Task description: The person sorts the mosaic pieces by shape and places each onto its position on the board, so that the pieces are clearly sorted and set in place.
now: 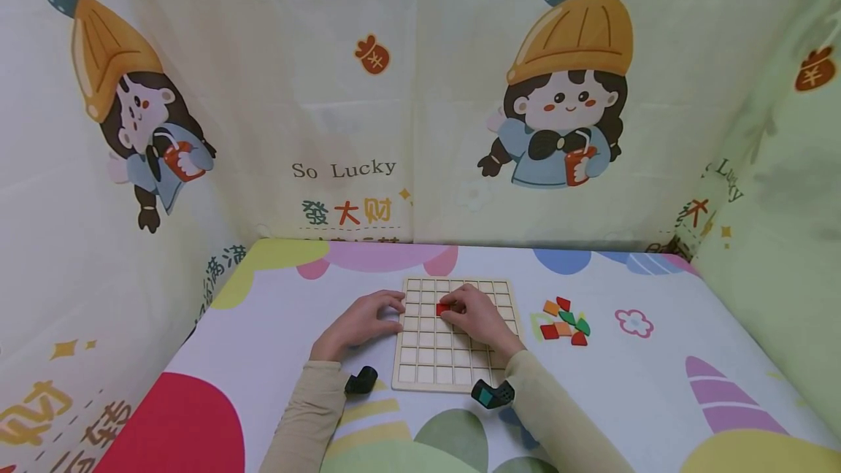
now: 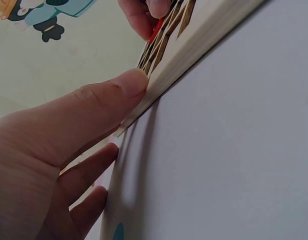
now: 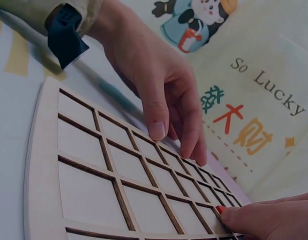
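Observation:
A wooden grid board (image 1: 416, 356) with square cells lies flat on the table. My right hand (image 1: 476, 316) is over its upper middle, pinching a red square tile (image 1: 442, 309) at one cell; the fingertips cover part of the tile. In the right wrist view, the red tile (image 3: 220, 209) shows just past the right thumb. My left hand (image 1: 363, 321) is at the board's left edge, its fingers loosely bent. The left thumb (image 2: 131, 82) touches the board's side in the left wrist view.
To the right of the board lies a loose group of small pieces: red tiles (image 1: 549, 332), orange tiles (image 1: 551, 308) and green leaf-shaped pieces (image 1: 582, 326). Printed cloth walls (image 1: 420, 108) rise behind and beside the table. Both wrists wear dark devices (image 1: 361, 381).

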A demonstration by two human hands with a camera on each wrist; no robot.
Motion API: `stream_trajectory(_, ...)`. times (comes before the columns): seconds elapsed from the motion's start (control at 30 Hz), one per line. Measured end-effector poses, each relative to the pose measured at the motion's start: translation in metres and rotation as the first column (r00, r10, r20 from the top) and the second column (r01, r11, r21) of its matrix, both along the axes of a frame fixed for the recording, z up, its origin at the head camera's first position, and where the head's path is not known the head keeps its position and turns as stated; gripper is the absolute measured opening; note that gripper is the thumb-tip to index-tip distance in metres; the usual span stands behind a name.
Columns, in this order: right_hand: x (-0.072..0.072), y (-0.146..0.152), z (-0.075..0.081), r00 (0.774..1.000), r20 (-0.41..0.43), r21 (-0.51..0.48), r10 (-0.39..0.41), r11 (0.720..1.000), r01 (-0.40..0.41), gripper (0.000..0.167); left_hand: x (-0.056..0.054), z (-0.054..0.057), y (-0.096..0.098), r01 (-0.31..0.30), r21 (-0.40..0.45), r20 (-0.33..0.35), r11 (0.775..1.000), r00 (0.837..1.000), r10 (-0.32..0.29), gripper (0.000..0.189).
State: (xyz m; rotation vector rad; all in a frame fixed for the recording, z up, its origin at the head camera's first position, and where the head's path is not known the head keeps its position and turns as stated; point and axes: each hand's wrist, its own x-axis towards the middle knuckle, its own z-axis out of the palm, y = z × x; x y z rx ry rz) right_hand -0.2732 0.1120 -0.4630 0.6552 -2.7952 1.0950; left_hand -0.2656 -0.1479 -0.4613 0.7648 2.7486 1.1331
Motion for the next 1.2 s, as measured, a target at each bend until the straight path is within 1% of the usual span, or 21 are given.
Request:
stream_trajectory(0.17, -0.001, 0.002, 0.0, 1.0, -0.017, 0.006, 0.015, 1.0, -0.015, 0.021, 0.0, 0.001, 0.0, 0.008, -0.005, -0.012, 1.0, 1.0, -0.008, 0.024)
stream_trajectory(0.23, -0.002, 0.003, 0.0, 0.999, -0.033, 0.003, 0.023, 1.0, -0.023, 0.022, -0.001, 0.001, 0.0, 0.002, -0.005, -0.004, 1.0, 1.0, -0.002, 0.024)
stream_trajectory(0.37, -0.001, 0.009, 0.0, 1.0, -0.023, -0.035, 0.014, 0.999, -0.015, 0.024, -0.001, 0.002, 0.001, -0.002, -0.009, -0.004, 1.0, 1.0, 0.002, 0.024)
stream_trajectory(0.47, 0.001, 0.014, 0.001, 1.0, 0.007, -0.072, -0.008, 0.997, 0.008, 0.025, -0.001, 0.002, 0.0, 0.003, -0.002, -0.01, 1.0, 1.0, -0.003, 0.023)
stream_trajectory(0.63, 0.003, 0.024, 0.004, 0.999, 0.033, -0.103, -0.039, 0.994, 0.042, 0.026, -0.002, 0.0, -0.001, 0.008, 0.012, -0.013, 1.0, 1.0, -0.008, 0.024)
stream_trajectory(0.8, 0.005, 0.039, 0.007, 0.995, 0.057, -0.092, -0.088, 0.991, 0.093, 0.028, -0.002, -0.003, -0.001, 0.009, 0.003, -0.023, 1.0, 1.0, -0.009, 0.025)
stream_trajectory(0.87, 0.007, 0.047, 0.008, 0.993, 0.054, -0.088, -0.101, 0.99, 0.106, 0.029, -0.003, -0.003, -0.001, 0.011, 0.006, -0.019, 1.0, 1.0, -0.011, 0.025)
stream_trajectory(1.0, 0.01, 0.066, 0.009, 0.986, 0.076, -0.092, -0.147, 0.984, 0.154, 0.031, -0.002, -0.003, -0.001, 0.017, 0.011, -0.021, 1.0, 1.0, -0.017, 0.026)
stream_trajectory(1.1, 0.013, 0.083, 0.009, 0.975, 0.107, -0.091, -0.197, 0.974, 0.206, 0.032, -0.002, -0.003, -0.001, 0.012, 0.005, -0.015, 1.0, 1.0, -0.012, 0.026)
stream_trajectory(1.2, 0.015, 0.1, 0.009, 0.973, 0.075, -0.07, -0.218, 0.972, 0.223, 0.034, -0.001, -0.004, -0.002, 0.007, -0.001, -0.008, 1.0, 1.0, -0.007, 0.026)
